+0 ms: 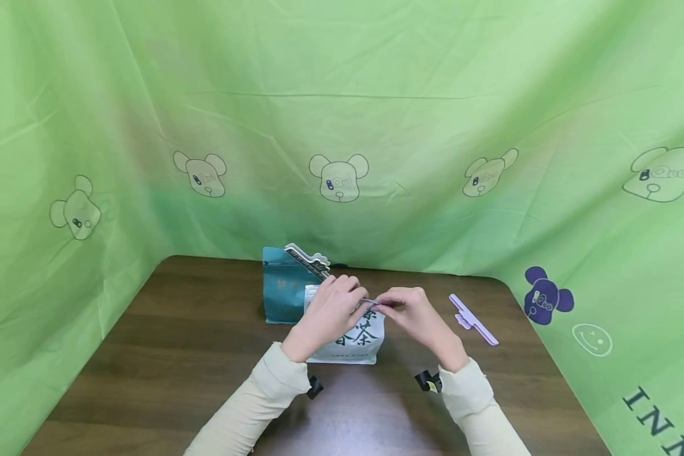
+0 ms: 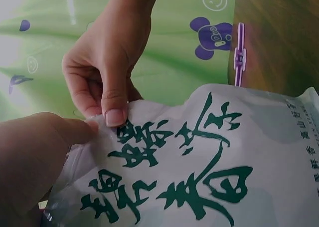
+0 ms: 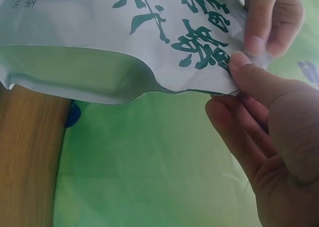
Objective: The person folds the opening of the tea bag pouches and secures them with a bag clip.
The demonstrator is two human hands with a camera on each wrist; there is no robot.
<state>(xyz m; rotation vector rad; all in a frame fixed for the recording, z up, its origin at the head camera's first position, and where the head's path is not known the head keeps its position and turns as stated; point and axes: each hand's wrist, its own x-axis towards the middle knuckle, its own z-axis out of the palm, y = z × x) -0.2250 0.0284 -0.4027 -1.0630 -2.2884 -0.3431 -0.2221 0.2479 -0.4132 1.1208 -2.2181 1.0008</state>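
Observation:
A white tea bag (image 1: 353,345) with green characters stands upright on the table in front of both hands. My right hand (image 1: 413,316) pinches its top edge near the right corner between thumb and fingers, as the right wrist view shows on the bag (image 3: 89,32). Close beside it along the same edge, my left hand (image 1: 332,311) pinches the top of the bag too. In the left wrist view the thumb of the right hand (image 2: 112,72) lies on the printed face (image 2: 199,152), with the left fingers right next to it.
Behind and left stands a teal pouch (image 1: 287,288) with a black-and-white clip (image 1: 308,261) slanting across its top right. A lilac sealing clip (image 1: 473,320) lies on the table (image 1: 205,342) at the right. Green printed cloth (image 1: 342,126) hangs around the back and sides.

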